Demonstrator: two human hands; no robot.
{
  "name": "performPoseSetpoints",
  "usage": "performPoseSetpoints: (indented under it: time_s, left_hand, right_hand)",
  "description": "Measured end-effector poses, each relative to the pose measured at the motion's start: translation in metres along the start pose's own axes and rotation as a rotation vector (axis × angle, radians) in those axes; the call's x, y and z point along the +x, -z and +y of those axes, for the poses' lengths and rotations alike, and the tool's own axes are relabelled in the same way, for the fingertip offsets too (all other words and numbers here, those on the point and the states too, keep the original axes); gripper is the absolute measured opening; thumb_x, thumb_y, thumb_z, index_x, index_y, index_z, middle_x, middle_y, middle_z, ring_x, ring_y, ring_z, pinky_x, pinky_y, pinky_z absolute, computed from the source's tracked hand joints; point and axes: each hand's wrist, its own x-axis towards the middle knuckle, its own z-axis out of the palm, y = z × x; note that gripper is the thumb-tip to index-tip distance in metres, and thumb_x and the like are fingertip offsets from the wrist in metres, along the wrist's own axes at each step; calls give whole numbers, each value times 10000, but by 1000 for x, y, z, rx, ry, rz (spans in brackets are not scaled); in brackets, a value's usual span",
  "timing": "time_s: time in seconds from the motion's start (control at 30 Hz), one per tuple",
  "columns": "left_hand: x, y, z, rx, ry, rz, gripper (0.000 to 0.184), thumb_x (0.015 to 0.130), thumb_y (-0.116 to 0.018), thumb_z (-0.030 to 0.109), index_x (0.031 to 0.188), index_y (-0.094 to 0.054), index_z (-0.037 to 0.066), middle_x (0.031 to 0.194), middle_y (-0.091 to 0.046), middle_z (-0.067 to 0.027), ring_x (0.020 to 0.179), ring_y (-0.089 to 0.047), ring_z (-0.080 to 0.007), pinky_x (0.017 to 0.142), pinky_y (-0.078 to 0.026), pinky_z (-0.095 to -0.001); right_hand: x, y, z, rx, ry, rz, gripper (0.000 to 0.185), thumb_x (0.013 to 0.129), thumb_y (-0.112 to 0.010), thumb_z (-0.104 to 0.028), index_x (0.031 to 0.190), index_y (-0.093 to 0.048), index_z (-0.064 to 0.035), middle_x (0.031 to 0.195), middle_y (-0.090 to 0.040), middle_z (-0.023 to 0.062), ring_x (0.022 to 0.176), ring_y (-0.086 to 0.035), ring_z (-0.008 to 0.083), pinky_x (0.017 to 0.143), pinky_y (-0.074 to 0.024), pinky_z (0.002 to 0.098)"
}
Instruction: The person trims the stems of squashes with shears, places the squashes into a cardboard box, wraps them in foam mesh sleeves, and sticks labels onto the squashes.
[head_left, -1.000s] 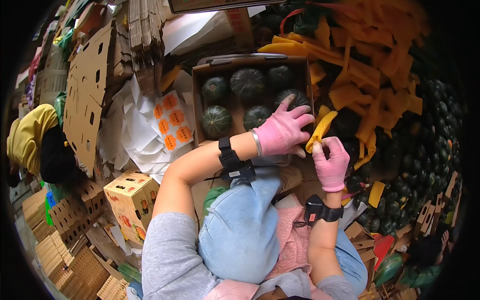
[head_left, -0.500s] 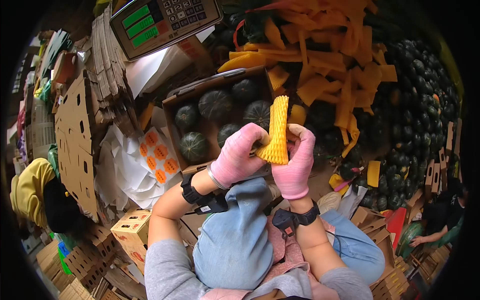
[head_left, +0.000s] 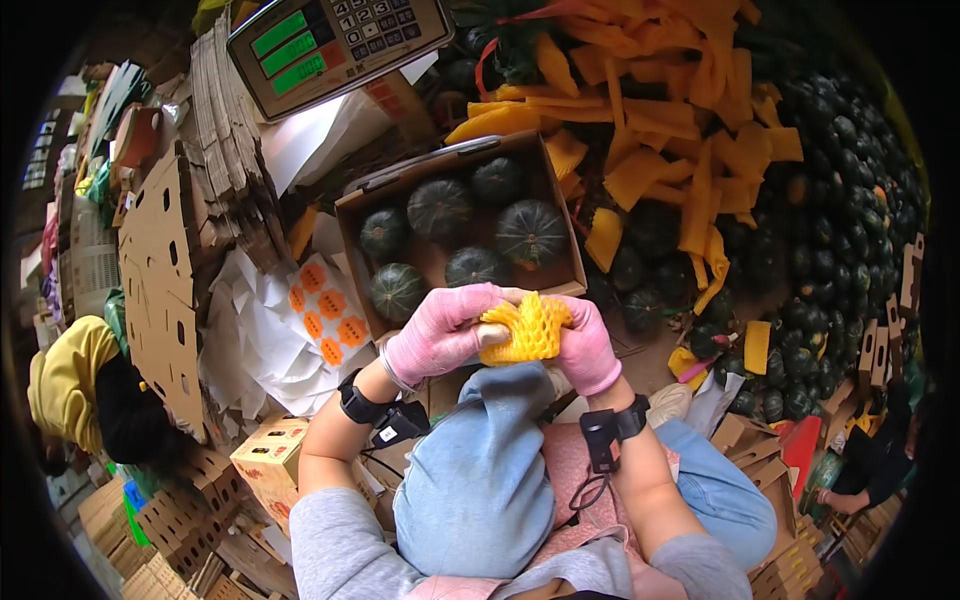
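Observation:
A yellow foam net sleeve (head_left: 527,330), short and bunched with its mouth spread, is gripped on both sides just above my knee. My left hand (head_left: 445,335), in a pink glove, pinches its left edge. On the opposite edge my right hand (head_left: 587,345), gloved alike, has its fingers closed. Beyond my hands stands an open cardboard box (head_left: 408,176) with several dark green pumpkins in it. The largest pumpkin (head_left: 531,234) sits at the box's right side, and another pumpkin (head_left: 476,268) lies closest to my hands.
A digital scale (head_left: 340,50) stands at the back left. A sheet of orange stickers (head_left: 327,310) rests on white paper (head_left: 245,345). Flat foam sleeves (head_left: 690,130) lie heaped at the back right, beside a large pumpkin pile (head_left: 840,220). Another person (head_left: 880,450) is at far right.
The foam sleeve, long and upright before, is now bunched short and widened between my hands. Both hands have come lower, and the right moved slightly left. More of the box's pumpkins show.

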Motion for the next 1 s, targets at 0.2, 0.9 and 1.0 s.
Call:
performPoseSetpoints:
  time_s: [0.2, 0.9, 1.0]
  left_hand:
    - [-3, 1, -15, 500, -409, 165, 311, 668, -699, -59, 945, -656, 77, 927, -636, -85, 900, -606, -296, 916, -457, -427]
    - [-39, 7, -13, -852, 351, 286, 379, 943, -551, 336, 1155, -533, 21, 1064, -581, -42, 983, -548, -111, 877, -443, -268]
    - [-37, 20, -13, -576, 414, 91, 298, 945, -557, 303, 1060, -565, 29, 974, -591, -8, 904, -551, -76, 784, -461, -248]
  right_hand:
    - [7, -31, 6, -272, 199, 109, 351, 751, -710, 23, 1076, -599, -46, 1087, -568, 61, 1032, -555, 167, 921, -446, 278]
    - [5, -12, -13, 22, -539, -383, 407, 951, -544, -310, 1205, -525, 7, 1018, -650, 88, 925, -645, 164, 760, -522, 266]
    - [9, -12, -34, 266, -185, -243, 321, 951, -542, -283, 1134, -533, -19, 976, -654, 150, 838, -674, 210, 490, -518, 253]
